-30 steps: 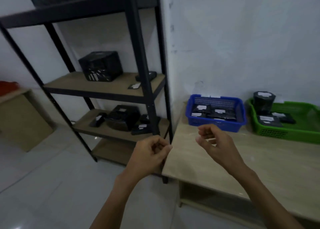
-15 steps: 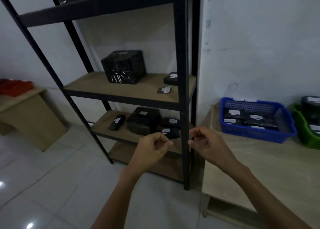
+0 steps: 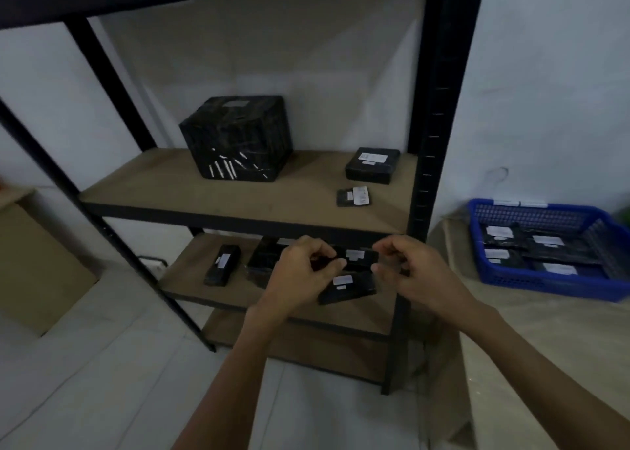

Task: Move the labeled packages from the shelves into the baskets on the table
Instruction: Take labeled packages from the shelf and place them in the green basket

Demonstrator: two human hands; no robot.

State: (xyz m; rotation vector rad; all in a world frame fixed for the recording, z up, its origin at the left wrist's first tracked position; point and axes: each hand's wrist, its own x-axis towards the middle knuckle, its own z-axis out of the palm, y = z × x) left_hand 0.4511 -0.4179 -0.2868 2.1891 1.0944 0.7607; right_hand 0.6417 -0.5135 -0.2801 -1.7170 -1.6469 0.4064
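your left hand [image 3: 300,275] and right hand [image 3: 414,272] hang side by side in front of the lower shelf [image 3: 191,279], both curled with fingers and thumb drawn in close, and neither grip is clamped on anything that shows. they sit in front of two small labeled packages [image 3: 351,284] on that shelf, so the view overlaps them; whether a fingertip touches the upper one you cannot tell from here. held this way, hands empty and level with the shelf front, you look set to pick from this row next, most likely one of that pair.

the rest of the stock lies where it can be reached from the front. on the lower shelf a long slim package [image 3: 222,264] lies well to the left, and a bulkier dark package [image 3: 264,262] sits just beside your left hand. on the middle shelf [image 3: 238,193] a big wrapped box [image 3: 238,137] stands toward the back, a flat box [image 3: 372,165] rests near the right post, and a little flat packet [image 3: 353,197] lies just in front of it. all have their white labels up, which makes them easy to read before sorting.

the blue basket [image 3: 542,282] waits on the desk [image 3: 545,330] to your right, beside the rack, already holding several labeled packages, so each carry is a short swing rightward. many packages remain on the shelves.
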